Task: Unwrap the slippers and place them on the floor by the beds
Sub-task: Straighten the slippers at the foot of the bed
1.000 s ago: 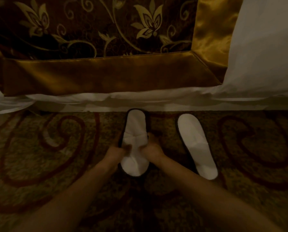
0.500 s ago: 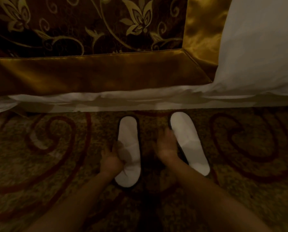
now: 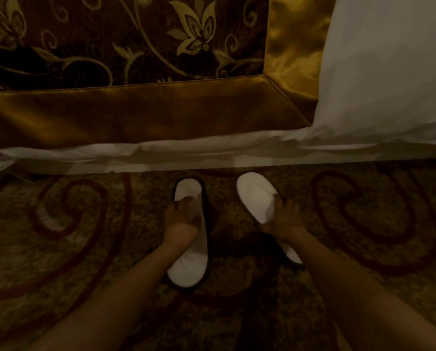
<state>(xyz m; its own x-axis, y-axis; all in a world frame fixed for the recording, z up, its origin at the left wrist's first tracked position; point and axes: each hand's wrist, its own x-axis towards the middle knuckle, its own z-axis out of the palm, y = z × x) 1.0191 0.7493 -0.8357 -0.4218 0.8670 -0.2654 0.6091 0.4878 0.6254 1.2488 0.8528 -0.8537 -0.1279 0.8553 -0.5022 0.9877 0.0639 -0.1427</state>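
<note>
Two white slippers with dark soles lie side by side on the patterned carpet, toes toward the bed. My left hand (image 3: 180, 219) rests on the middle of the left slipper (image 3: 189, 267), fingers curled over its strap. My right hand (image 3: 284, 217) grips the right slipper (image 3: 256, 192) at its strap, covering the middle part; only a sliver of its heel shows below my wrist. No wrapping is visible.
The bed edge (image 3: 186, 158) with white sheets runs across just beyond the slippers. A gold and brown floral runner (image 3: 135, 115) lies over it, a white pillow (image 3: 389, 72) to the right. Carpet (image 3: 72, 249) with red swirls spreads on both sides.
My right hand has left the left slipper and moved onto the right slipper. My left hand has shifted on top of the left slipper, which now lies flatter.
</note>
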